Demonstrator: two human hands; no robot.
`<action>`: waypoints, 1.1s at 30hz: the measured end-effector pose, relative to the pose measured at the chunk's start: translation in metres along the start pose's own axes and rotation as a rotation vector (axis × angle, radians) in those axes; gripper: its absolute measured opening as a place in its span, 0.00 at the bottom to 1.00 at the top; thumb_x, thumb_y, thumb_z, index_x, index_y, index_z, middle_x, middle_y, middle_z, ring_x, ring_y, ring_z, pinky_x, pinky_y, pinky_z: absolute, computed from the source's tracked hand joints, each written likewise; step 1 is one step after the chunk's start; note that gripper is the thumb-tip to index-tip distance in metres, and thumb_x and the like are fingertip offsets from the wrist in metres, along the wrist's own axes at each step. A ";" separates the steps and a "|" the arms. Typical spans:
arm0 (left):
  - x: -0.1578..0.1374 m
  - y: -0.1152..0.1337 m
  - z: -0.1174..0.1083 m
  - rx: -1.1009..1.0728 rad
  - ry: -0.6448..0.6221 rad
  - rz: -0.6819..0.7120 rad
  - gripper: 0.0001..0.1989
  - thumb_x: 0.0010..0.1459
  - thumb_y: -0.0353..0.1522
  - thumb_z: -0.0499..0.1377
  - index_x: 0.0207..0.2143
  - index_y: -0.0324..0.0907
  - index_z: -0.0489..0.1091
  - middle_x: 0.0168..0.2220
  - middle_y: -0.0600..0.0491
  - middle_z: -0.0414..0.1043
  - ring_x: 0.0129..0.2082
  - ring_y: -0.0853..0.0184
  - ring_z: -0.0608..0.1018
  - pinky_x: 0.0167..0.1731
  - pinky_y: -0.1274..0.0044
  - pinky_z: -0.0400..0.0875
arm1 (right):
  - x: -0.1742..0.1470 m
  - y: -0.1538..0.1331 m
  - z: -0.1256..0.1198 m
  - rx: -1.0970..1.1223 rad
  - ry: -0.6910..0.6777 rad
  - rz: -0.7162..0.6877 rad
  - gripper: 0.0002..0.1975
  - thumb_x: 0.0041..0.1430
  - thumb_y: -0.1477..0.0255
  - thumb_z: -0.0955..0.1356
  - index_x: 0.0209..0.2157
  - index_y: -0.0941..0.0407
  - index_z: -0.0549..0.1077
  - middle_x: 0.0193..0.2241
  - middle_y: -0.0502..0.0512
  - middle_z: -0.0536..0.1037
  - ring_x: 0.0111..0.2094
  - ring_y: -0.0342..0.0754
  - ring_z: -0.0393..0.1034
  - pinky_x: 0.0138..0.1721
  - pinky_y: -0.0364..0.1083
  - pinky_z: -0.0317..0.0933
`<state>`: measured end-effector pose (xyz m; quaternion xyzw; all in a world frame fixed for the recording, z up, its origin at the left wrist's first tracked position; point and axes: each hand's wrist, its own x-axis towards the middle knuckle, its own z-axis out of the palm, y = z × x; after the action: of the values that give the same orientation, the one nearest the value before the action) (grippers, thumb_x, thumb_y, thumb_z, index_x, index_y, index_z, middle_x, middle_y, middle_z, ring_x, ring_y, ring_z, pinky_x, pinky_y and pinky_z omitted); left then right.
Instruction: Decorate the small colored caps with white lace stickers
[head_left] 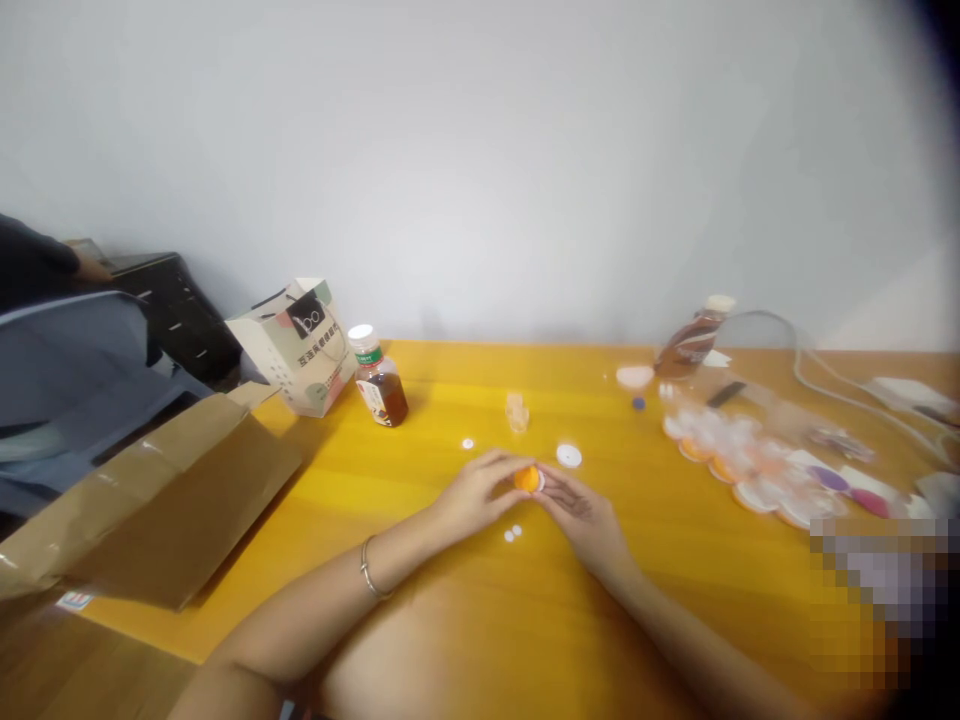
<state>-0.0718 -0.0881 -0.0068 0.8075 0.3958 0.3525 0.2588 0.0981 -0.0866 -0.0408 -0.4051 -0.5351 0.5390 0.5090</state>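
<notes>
The left hand [480, 488] and the right hand [583, 515] both have their fingers closed on an orange round piece [527, 480], just above the worktop [450, 630], well inside its far edge. Orange shows leftward, a white part on the right; the axis seems to run left to right, though fingertips hide the ends.

By the far left corner, a paper bag [294, 350] carries a black patch and Chinese characters too soft to read surely. Beside it, a white-capped bottle [379, 388] has a green band with illegible print. Toward the right edge, lettering on a brown bottle [686, 345] is blurred, clear containers [739, 450] smear together, and pixelation covers the near end.
</notes>
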 end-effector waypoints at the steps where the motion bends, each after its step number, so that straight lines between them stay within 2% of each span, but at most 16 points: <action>1: 0.000 0.000 0.001 0.040 -0.003 0.007 0.18 0.55 0.33 0.53 0.50 0.44 0.61 0.42 0.49 0.65 0.42 0.68 0.69 0.44 0.74 0.64 | 0.000 0.001 0.000 0.001 0.004 0.001 0.17 0.42 0.69 0.71 0.38 0.52 0.73 0.34 0.51 0.78 0.34 0.48 0.73 0.44 0.50 0.66; 10: -0.004 -0.002 0.004 0.249 -0.043 0.025 0.18 0.57 0.34 0.51 0.51 0.45 0.59 0.41 0.50 0.64 0.41 0.67 0.69 0.42 0.75 0.66 | -0.001 0.004 -0.001 -0.016 0.007 0.004 0.15 0.43 0.70 0.70 0.37 0.52 0.74 0.32 0.50 0.78 0.35 0.49 0.73 0.43 0.51 0.66; 18: -0.004 -0.004 0.005 0.266 -0.031 0.016 0.18 0.57 0.36 0.50 0.50 0.43 0.60 0.40 0.49 0.65 0.41 0.67 0.70 0.41 0.76 0.67 | -0.002 0.005 0.000 -0.010 -0.007 -0.005 0.14 0.45 0.72 0.69 0.38 0.51 0.74 0.35 0.50 0.78 0.37 0.48 0.73 0.45 0.50 0.65; 21: -0.005 -0.005 0.005 0.285 -0.039 0.018 0.18 0.57 0.36 0.50 0.50 0.43 0.59 0.41 0.49 0.65 0.41 0.67 0.70 0.41 0.76 0.67 | -0.002 0.005 0.000 -0.019 -0.002 -0.006 0.14 0.45 0.72 0.69 0.37 0.51 0.74 0.34 0.50 0.78 0.36 0.48 0.73 0.45 0.51 0.65; 26: -0.006 -0.006 0.006 0.326 -0.051 0.059 0.18 0.58 0.35 0.48 0.51 0.43 0.57 0.41 0.48 0.65 0.41 0.67 0.70 0.41 0.76 0.68 | -0.002 0.006 -0.001 -0.006 -0.002 0.003 0.13 0.43 0.72 0.70 0.35 0.53 0.74 0.32 0.51 0.79 0.33 0.48 0.74 0.43 0.51 0.66; 33: -0.006 -0.008 0.002 0.304 -0.048 0.158 0.17 0.59 0.33 0.48 0.51 0.42 0.57 0.42 0.48 0.65 0.42 0.68 0.70 0.42 0.76 0.68 | 0.000 0.011 -0.004 0.006 -0.024 0.011 0.14 0.43 0.71 0.71 0.36 0.53 0.72 0.34 0.52 0.78 0.36 0.50 0.73 0.42 0.50 0.67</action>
<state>-0.0764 -0.0889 -0.0163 0.8742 0.3734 0.2885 0.1148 0.1005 -0.0852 -0.0523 -0.4001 -0.5374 0.5479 0.5009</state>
